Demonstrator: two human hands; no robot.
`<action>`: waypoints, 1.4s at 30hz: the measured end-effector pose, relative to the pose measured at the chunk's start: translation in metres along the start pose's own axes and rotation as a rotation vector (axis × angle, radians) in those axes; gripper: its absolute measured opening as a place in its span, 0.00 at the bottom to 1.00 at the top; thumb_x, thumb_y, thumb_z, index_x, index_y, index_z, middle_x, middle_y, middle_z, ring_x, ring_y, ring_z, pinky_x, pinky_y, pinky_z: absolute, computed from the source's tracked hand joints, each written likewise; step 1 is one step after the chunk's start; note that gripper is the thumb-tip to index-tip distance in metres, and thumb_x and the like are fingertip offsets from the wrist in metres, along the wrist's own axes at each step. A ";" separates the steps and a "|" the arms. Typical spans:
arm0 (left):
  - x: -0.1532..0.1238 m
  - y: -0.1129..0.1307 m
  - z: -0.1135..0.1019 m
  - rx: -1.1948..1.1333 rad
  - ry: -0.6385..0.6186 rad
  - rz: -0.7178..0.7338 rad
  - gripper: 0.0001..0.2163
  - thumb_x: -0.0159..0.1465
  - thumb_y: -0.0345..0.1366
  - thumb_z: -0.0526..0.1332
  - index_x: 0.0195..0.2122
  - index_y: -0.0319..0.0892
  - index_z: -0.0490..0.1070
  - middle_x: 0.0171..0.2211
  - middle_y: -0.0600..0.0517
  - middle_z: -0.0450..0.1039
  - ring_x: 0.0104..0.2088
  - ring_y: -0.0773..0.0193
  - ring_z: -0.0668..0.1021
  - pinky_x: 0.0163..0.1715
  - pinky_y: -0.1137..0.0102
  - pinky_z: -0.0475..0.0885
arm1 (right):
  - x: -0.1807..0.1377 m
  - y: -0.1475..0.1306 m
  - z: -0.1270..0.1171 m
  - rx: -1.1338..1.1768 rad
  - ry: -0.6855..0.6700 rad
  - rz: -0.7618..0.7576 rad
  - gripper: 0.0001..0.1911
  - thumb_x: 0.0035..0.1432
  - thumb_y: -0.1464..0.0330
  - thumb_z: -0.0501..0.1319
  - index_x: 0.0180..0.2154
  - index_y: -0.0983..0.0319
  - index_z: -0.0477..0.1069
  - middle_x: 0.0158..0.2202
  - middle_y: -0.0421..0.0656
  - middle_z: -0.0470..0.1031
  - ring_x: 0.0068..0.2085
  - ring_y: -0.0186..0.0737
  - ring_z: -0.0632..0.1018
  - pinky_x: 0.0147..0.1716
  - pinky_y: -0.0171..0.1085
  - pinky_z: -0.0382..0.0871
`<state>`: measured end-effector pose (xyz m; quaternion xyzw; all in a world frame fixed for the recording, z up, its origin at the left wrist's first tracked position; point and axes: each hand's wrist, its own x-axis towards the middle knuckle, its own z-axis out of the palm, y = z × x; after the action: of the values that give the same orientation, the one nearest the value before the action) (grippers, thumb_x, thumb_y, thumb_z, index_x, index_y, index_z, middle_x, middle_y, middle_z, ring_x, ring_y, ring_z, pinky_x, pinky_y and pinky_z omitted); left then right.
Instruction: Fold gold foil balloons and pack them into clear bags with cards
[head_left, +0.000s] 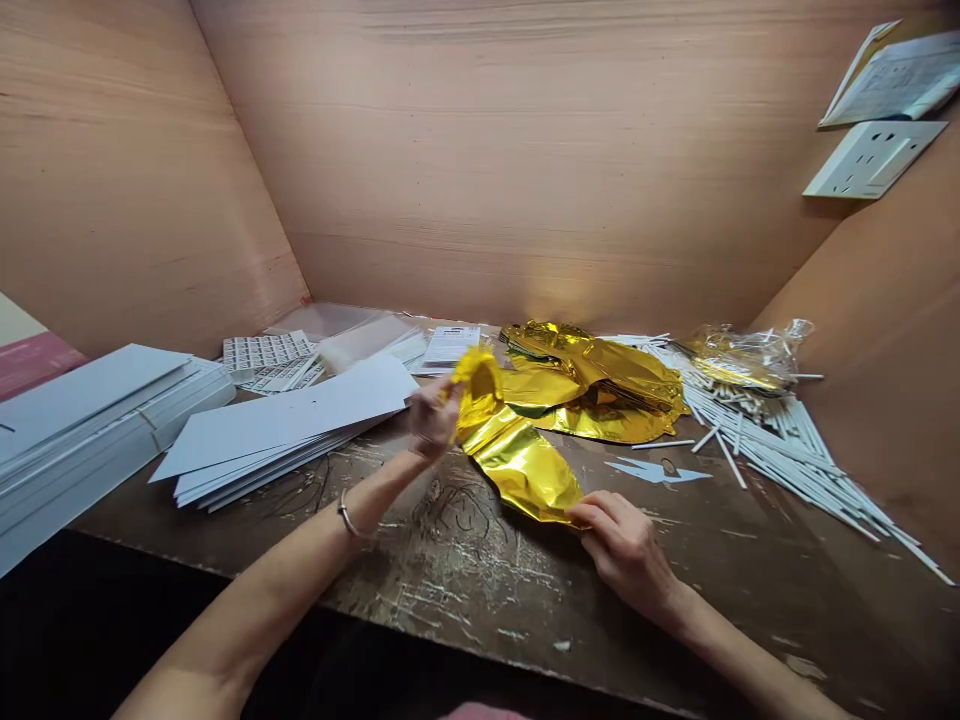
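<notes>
While hands (628, 550) hold foil (529, 468), plastic (784, 345) encloses more

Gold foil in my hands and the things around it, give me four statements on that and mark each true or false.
1. The left hand holds the gold foil piece. True.
2. Only one hand touches the gold foil piece. False: the right hand grips it too.
3. White sticks lie right of the gold foil pile. True.
4. No jewellery shows. False: a bracelet circles the left wrist.
</notes>
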<state>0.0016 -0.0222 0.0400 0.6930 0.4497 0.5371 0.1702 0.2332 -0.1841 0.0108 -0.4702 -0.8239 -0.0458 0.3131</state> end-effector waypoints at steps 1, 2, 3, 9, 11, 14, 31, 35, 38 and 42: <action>-0.012 0.010 0.004 0.103 -0.158 0.119 0.10 0.58 0.34 0.50 0.28 0.38 0.69 0.24 0.51 0.69 0.26 0.67 0.68 0.29 0.72 0.63 | 0.001 0.000 -0.001 0.005 0.010 -0.039 0.11 0.51 0.78 0.51 0.36 0.61 0.66 0.31 0.45 0.71 0.32 0.38 0.70 0.31 0.38 0.64; -0.025 0.018 0.009 0.198 -0.310 0.229 0.09 0.58 0.32 0.50 0.27 0.39 0.69 0.24 0.51 0.69 0.26 0.67 0.69 0.30 0.71 0.63 | 0.003 0.000 -0.003 0.005 0.016 -0.089 0.12 0.51 0.78 0.51 0.38 0.61 0.66 0.31 0.45 0.71 0.32 0.38 0.70 0.32 0.39 0.63; -0.038 0.025 0.014 0.284 -0.456 0.329 0.09 0.58 0.31 0.50 0.27 0.39 0.68 0.24 0.50 0.69 0.27 0.66 0.69 0.31 0.71 0.63 | 0.007 0.000 -0.006 0.004 0.021 -0.139 0.13 0.52 0.78 0.52 0.40 0.61 0.65 0.32 0.45 0.72 0.32 0.38 0.70 0.33 0.40 0.63; -0.071 0.033 0.018 0.412 -0.853 0.557 0.07 0.56 0.30 0.51 0.33 0.39 0.67 0.35 0.48 0.70 0.38 0.62 0.69 0.40 0.68 0.62 | 0.049 -0.003 -0.024 0.008 -0.013 -0.275 0.12 0.53 0.76 0.52 0.41 0.62 0.66 0.31 0.44 0.73 0.35 0.37 0.70 0.36 0.40 0.60; -0.067 0.030 0.013 0.352 -0.857 0.516 0.10 0.57 0.29 0.50 0.39 0.40 0.65 0.38 0.48 0.69 0.40 0.63 0.69 0.41 0.68 0.62 | 0.065 -0.005 -0.027 0.022 -0.059 -0.310 0.11 0.55 0.74 0.52 0.40 0.61 0.67 0.29 0.43 0.72 0.34 0.37 0.70 0.36 0.40 0.59; -0.061 0.026 0.009 0.292 -0.882 0.495 0.13 0.57 0.27 0.50 0.41 0.42 0.65 0.38 0.49 0.70 0.40 0.63 0.69 0.41 0.69 0.62 | 0.080 -0.008 -0.028 0.065 -0.097 -0.343 0.11 0.56 0.72 0.51 0.40 0.61 0.67 0.30 0.43 0.72 0.34 0.36 0.69 0.37 0.39 0.59; -0.061 0.026 0.001 0.311 -1.087 0.573 0.21 0.55 0.51 0.54 0.41 0.38 0.64 0.41 0.43 0.67 0.41 0.56 0.69 0.44 0.65 0.61 | 0.135 0.028 0.069 0.114 -0.409 -0.195 0.07 0.54 0.68 0.55 0.30 0.62 0.71 0.28 0.40 0.71 0.34 0.33 0.67 0.35 0.33 0.56; -0.068 0.024 0.006 0.354 -1.056 0.557 0.24 0.55 0.54 0.52 0.40 0.36 0.64 0.39 0.42 0.69 0.38 0.56 0.70 0.40 0.66 0.63 | 0.129 0.030 0.079 0.108 -0.326 -0.187 0.09 0.58 0.69 0.51 0.34 0.61 0.69 0.33 0.40 0.68 0.37 0.33 0.66 0.38 0.32 0.58; -0.072 0.025 0.003 0.358 -0.960 0.590 0.19 0.59 0.49 0.50 0.32 0.36 0.67 0.31 0.44 0.70 0.34 0.59 0.72 0.37 0.67 0.65 | 0.127 0.034 0.082 0.177 -0.314 -0.167 0.07 0.56 0.68 0.53 0.33 0.62 0.69 0.32 0.41 0.68 0.37 0.33 0.67 0.38 0.33 0.59; -0.066 0.028 -0.005 0.235 -0.678 0.621 0.15 0.63 0.39 0.47 0.29 0.36 0.68 0.29 0.46 0.71 0.34 0.63 0.72 0.39 0.66 0.66 | 0.126 0.039 0.094 0.301 -0.295 -0.112 0.07 0.53 0.68 0.56 0.34 0.63 0.69 0.32 0.42 0.68 0.36 0.35 0.67 0.38 0.35 0.60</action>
<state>0.0079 -0.0917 0.0230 0.9455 0.1980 0.2517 0.0594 0.1749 -0.0338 -0.0030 -0.3731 -0.8832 0.1296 0.2529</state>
